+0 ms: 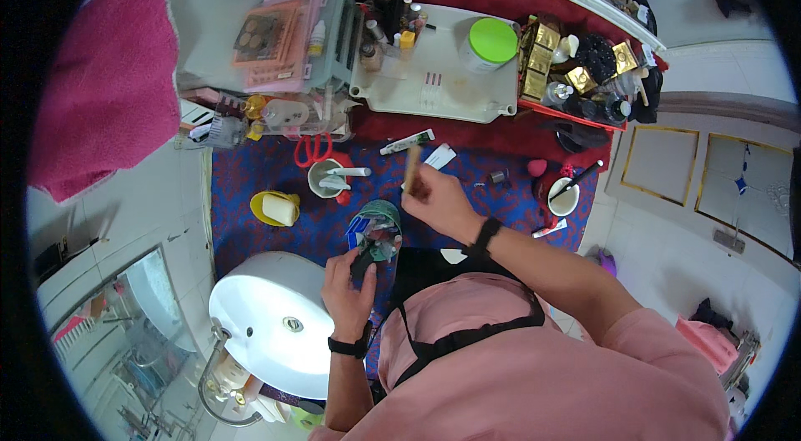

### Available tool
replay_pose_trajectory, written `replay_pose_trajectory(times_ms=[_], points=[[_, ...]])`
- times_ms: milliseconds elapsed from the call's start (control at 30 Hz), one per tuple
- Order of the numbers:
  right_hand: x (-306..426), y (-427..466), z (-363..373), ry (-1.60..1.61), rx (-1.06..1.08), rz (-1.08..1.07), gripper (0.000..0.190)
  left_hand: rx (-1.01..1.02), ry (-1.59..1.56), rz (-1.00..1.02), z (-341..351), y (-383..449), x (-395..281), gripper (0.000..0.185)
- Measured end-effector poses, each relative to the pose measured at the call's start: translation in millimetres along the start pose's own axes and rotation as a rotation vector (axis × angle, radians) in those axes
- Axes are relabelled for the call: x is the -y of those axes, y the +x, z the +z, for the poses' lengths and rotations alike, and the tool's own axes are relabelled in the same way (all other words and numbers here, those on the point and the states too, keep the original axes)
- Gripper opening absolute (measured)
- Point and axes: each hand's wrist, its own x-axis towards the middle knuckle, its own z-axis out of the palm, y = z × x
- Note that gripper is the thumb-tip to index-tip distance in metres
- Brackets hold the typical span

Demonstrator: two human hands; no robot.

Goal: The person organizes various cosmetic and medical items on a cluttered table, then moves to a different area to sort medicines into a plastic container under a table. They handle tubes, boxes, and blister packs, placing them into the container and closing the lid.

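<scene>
My right hand (441, 203) is raised over the patterned blue-and-red cloth (450, 234). It grips a narrow, light-brown stick-like object (412, 169), blurred, possibly wooden. Lower down, my left hand (347, 291) has its thumb and fingers around a small black object (362, 264) at the near side of a green basket (383, 208). Small packets and mixed items fill that basket, among them a blue-and-white box (357, 232). Beyond my right hand lie a toothpaste-like tube (407, 142) and a white card or packet (440, 156), which the hand partly covers.
A white washbasin (263, 297) stands at the left, beside a yellow soap dish (258, 206). Mugs (319, 178) (564, 200) stand on either side. Behind are red-handled scissors (313, 150), a white tray (438, 100), and a crowded red basket (572, 114).
</scene>
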Motion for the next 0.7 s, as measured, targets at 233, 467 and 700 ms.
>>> replay_pose_trajectory(times_ms=[233,467,700], points=[[14,-37,11,-0.342,0.308,-0.489,0.020,-0.047,0.004,-0.102,-1,-2,12,0.039],[33,-38,35,-0.694,0.331,-0.568,0.027,0.012,-0.197,-0.320,10,-15,23,0.064],[-5,-37,36,-0.744,0.368,-0.645,0.017,0.089,-0.388,-0.504,39,-19,64,0.048]])
